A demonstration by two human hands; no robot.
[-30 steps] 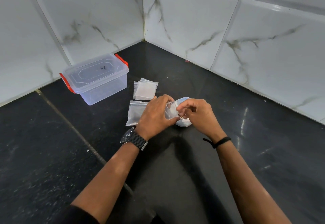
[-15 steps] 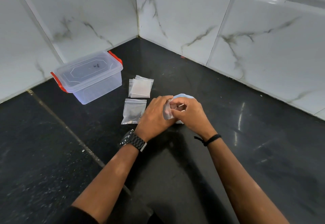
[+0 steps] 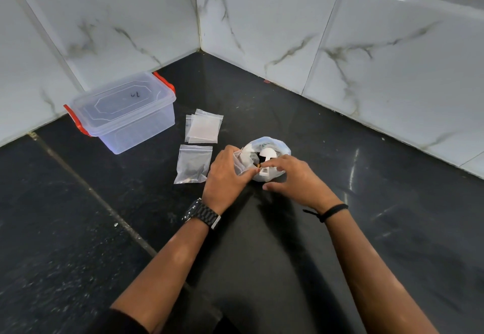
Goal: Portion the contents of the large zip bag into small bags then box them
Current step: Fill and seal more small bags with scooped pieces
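The large zip bag (image 3: 278, 144) stands open on the black floor, with a white scoop (image 3: 267, 153) and dark contents inside. My left hand (image 3: 224, 176) grips a small clear bag (image 3: 239, 162) at the large bag's left rim. My right hand (image 3: 297, 179) reaches in from the right. Its fingers lie over the scoop's handle and its thumb stays apart, below the bag. A filled small bag (image 3: 193, 164) lies flat to the left. A clear plastic box (image 3: 123, 110) with red latches stands farther left, its lid on.
A stack of empty small zip bags (image 3: 204, 128) lies between the box and the large bag. Marble-tiled walls (image 3: 288, 32) meet in a corner behind. Dark floor tiles stretch around my forearms, with a grout line (image 3: 99, 197) running diagonally on the left.
My right hand has let go of the small bag and moved right onto the scoop handle. The large bag's open mouth and scoop now show. My left hand keeps the small bag.
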